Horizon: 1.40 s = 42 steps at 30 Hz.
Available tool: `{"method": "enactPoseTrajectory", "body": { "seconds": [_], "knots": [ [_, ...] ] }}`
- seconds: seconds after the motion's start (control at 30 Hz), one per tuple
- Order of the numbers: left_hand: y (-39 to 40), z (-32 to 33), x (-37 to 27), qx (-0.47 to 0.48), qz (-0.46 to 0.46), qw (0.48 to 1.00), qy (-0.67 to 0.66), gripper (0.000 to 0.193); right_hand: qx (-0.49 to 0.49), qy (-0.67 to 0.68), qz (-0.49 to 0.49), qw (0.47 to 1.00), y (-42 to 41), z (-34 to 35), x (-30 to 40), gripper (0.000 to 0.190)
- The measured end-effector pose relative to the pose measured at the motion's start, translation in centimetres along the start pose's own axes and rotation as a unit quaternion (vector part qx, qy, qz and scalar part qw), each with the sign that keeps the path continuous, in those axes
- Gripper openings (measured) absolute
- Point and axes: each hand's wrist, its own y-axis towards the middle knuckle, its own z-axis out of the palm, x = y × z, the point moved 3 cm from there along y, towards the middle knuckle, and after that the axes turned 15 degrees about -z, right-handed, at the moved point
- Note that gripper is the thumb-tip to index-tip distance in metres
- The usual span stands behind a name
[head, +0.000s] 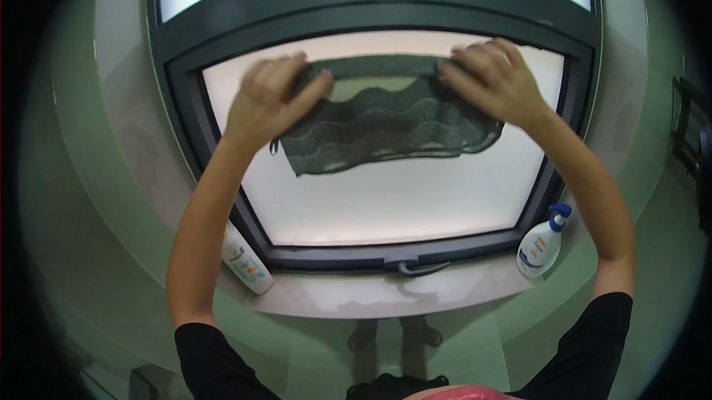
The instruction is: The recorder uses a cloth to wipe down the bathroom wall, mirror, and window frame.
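Observation:
A dark grey-green cloth [389, 116] with wavy bands hangs stretched between my two hands, its upper edge folded over. My left hand [272, 96] grips the left end of that edge, thumb in front. At the right end, my right hand [492, 80] holds the cloth the same way; its fingers look slightly blurred. A small loop [273, 147] sticks out at the cloth's left side. Behind it is a bright, frosted window pane [389, 199]. Whether the cloth touches the pane, I cannot tell.
A dark window frame [367, 16] surrounds the pane, with a handle [423, 270] at its bottom. On the pale sill [356, 294] stand a white shampoo bottle [247, 263] at left and a Dove pump bottle [539, 250] at right. Glossy tiled wall [456, 344] lies below.

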Motion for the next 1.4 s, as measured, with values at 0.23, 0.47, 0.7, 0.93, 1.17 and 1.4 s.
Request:
{"method": "enactPoseTrajectory", "body": {
  "seconds": [0.23, 0.47, 0.7, 0.93, 1.17, 1.4],
  "knots": [
    [-0.9, 1.1, 0.0, 0.055, 0.036, 0.993, 0.099, 0.047, 0.064, -0.021, 0.004, 0.998, 0.7, -1.1, 0.4, 0.017],
    [-1.1, 1.1, 0.8, 0.078, -0.024, 0.973, 0.216, 0.060, 0.123, -0.045, 0.040, 0.991, 0.0, -1.1, 0.3, 0.038],
    [0.9, 1.2, -0.7, 0.133, -0.029, 0.952, 0.273, 0.066, 0.220, 0.088, 0.208, 0.949, 1.8, -1.3, 2.0, 0.049],
    [0.0, 1.9, -2.3, 0.096, -0.026, 0.983, 0.152, 0.062, 0.135, 0.247, 0.398, 0.873, 3.9, -2.1, 3.8, 0.062],
    [-0.9, 2.3, -4.5, 0.102, -0.242, 0.965, 0.024, 0.068, 0.192, 0.137, 0.372, 0.898, 4.4, -1.5, 5.5, 0.070],
    [-1.3, 3.6, -6.7, 0.072, -0.324, 0.943, -0.036, 0.054, 0.058, 0.121, 0.449, 0.883, 4.3, 2.0, 7.6, 0.076]
  ]
}}
